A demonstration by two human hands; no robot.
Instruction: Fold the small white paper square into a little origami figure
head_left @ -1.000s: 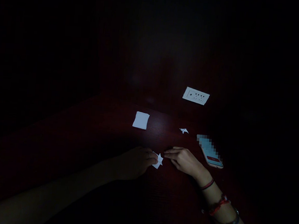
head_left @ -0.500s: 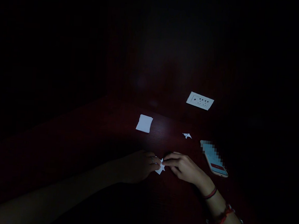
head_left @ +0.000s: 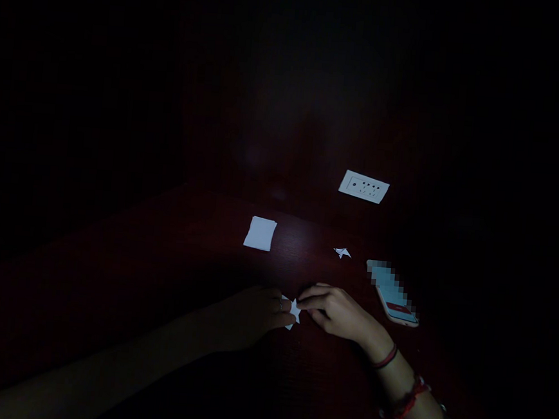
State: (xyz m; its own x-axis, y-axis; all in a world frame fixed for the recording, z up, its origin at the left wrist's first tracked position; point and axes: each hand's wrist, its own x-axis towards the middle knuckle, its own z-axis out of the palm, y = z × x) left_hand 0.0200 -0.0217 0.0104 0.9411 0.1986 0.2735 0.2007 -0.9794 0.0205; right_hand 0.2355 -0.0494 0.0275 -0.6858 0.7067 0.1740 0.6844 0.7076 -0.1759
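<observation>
A small white folded paper piece (head_left: 293, 311) lies on a dark red wooden table (head_left: 168, 272) in very dim light. My left hand (head_left: 252, 314) pinches its left side, with a ring showing on one finger. My right hand (head_left: 332, 309) pinches its right edge with fingertips drawn together. Red bands and a metal bangle circle my right wrist. Most of the paper is hidden between the two sets of fingers.
A small stack of white square paper (head_left: 260, 233) lies farther back. A tiny folded paper figure (head_left: 342, 252) sits right of it. A lit phone (head_left: 391, 294) lies beside my right hand. A white wall socket (head_left: 363, 186) is behind the table.
My right hand has closed in from a small gap onto the folded paper, and both hands now pinch it. The view has drifted slightly.
</observation>
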